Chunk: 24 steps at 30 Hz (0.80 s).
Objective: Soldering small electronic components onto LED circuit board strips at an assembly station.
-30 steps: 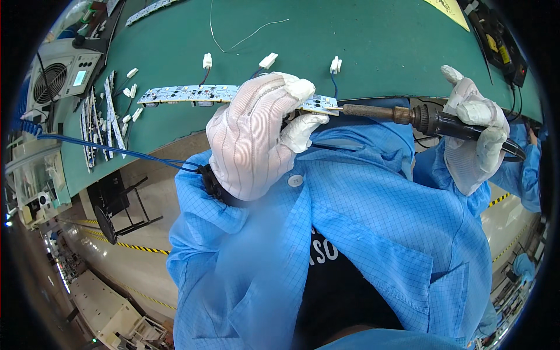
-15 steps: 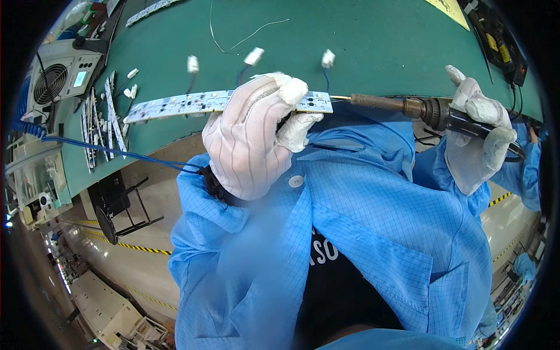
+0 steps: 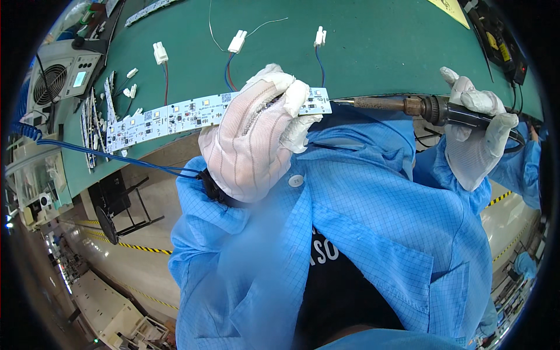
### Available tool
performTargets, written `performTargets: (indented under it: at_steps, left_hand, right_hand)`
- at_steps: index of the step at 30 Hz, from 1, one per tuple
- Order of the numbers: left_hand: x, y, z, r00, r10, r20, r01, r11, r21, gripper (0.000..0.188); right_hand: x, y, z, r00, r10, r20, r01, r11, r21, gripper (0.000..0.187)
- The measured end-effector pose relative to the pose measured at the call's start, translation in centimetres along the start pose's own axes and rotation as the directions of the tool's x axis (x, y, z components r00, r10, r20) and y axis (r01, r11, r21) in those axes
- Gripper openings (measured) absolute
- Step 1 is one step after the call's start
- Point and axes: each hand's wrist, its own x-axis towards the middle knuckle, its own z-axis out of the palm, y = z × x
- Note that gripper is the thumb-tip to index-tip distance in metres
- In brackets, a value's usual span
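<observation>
Left hand (image 3: 249,137) pinches a circuit board (image 3: 186,116), right hand (image 3: 479,125) grips a soldering iron (image 3: 417,107) pointed toward the left, seemingly soldering, next needing steady aim.

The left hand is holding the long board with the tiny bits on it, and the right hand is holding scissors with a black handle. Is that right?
Not quite: the right hand isn't holding scissors. The head view shows a soldering iron with a black handle there. The left hand is indeed holding the long board with tiny bits on it.
</observation>
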Motion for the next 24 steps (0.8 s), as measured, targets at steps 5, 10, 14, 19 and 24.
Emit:
performTargets:
  at_steps: [5,10,14,19,24]
  left_hand:
    - [-0.6,0.0,-0.4,0.997,-0.057,0.057,0.057,0.998,0.002,0.035]
    - [0.0,0.3,-0.4,0.994,-0.08,0.068,0.082,0.996,-0.029,0.035]
    - [0.4,0.2,0.0,0.994,-0.101,0.039,0.103,0.994,-0.046,0.036]
    - [0.4,0.9,0.4,0.985,-0.164,0.051,0.163,0.986,0.031,0.038]
    - [1.2,1.7,0.7,0.99,-0.136,0.048,0.14,0.987,-0.083,0.045]
  right_hand:
    - [-0.2,0.8,-0.3,0.994,0.077,0.082,-0.087,0.989,0.121,0.064]
    - [1.0,1.2,-1.2,0.982,-0.021,0.186,0.028,0.999,-0.036,0.078]
    - [0.4,1.1,1.0,0.976,-0.08,0.204,0.053,0.989,0.135,0.081]
    - [0.9,1.8,6.2,0.841,-0.264,0.472,0.246,0.964,0.1,0.06]
    - [0.8,2.1,8.7,0.843,-0.296,0.449,0.281,0.954,0.102,0.046]
